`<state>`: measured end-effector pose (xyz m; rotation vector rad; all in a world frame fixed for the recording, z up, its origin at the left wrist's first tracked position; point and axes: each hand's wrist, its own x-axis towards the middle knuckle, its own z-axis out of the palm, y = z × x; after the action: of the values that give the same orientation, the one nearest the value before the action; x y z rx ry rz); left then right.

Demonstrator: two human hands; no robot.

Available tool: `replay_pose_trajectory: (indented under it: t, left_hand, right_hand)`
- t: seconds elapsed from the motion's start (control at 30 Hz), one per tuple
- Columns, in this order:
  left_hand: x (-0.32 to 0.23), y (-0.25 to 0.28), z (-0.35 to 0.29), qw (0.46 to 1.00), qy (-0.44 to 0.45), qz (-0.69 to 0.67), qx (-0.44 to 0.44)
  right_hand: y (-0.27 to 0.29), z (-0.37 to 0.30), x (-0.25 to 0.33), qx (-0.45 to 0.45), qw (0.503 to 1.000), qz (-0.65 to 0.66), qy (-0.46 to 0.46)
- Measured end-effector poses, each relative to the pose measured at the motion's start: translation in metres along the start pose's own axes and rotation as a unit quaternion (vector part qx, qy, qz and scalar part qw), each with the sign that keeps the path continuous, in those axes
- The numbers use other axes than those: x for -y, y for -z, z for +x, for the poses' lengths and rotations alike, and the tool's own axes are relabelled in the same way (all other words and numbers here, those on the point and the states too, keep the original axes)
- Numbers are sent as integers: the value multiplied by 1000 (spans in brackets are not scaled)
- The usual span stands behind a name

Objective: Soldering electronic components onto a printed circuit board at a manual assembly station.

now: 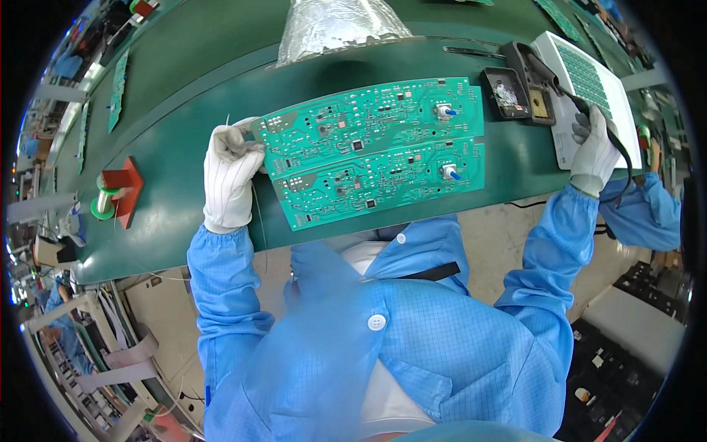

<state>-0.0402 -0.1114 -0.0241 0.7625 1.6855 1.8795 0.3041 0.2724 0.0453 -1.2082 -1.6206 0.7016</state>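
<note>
A green circuit board [353, 121], in two joined long panels, lies on the green bench in front of me. Each panel carries small parts and a blue-tipped rotary part. My left hand [232, 177], in a white striped glove, is closed at the board's left end; thin solder wire [255, 202] pokes out above its fingers and trails below. Whether the fingers also touch the board I cannot tell. At the right, my gloved right hand [595, 151] is closed around the black handle of a soldering iron [578, 102], whose front end sits at the iron stand [521, 62].
A red stand with a solder spool [105, 199] is at the left. Beside the iron stand are a small black tray [505, 94] and a white tray [622, 110] of green pieces. Tweezers [475, 52] and a foil-wrapped duct [339, 29] are at the back.
</note>
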Motion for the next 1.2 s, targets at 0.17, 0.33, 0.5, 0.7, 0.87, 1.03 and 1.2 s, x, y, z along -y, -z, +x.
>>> replay_pose_trajectory:
  t: [0.17,0.33,0.5,0.7,0.87,1.03,1.2]
  left_hand:
    - [-3,-3,-1,1000,2,-27,1]
    - [-8,-3,-6,1000,-8,-13,-8]
    - [-22,-9,-12,999,-36,34,-22]
    - [-47,-20,-33,988,-128,18,-86]
    - [-40,-23,-49,988,-143,11,-51]
    - [-21,-24,-54,983,-170,-61,-36]
    - [2,-17,-26,898,-111,421,-63]
  right_hand:
    - [-42,23,-35,74,987,84,-118]
    - [-48,-48,-33,46,966,155,-200]
    - [-41,-122,5,379,921,21,-90]
    - [-48,-128,8,324,943,62,-44]
    - [-58,-131,-30,282,947,91,127]
    - [-75,-127,-65,305,946,98,45]
    - [-73,-127,-72,276,950,77,126]
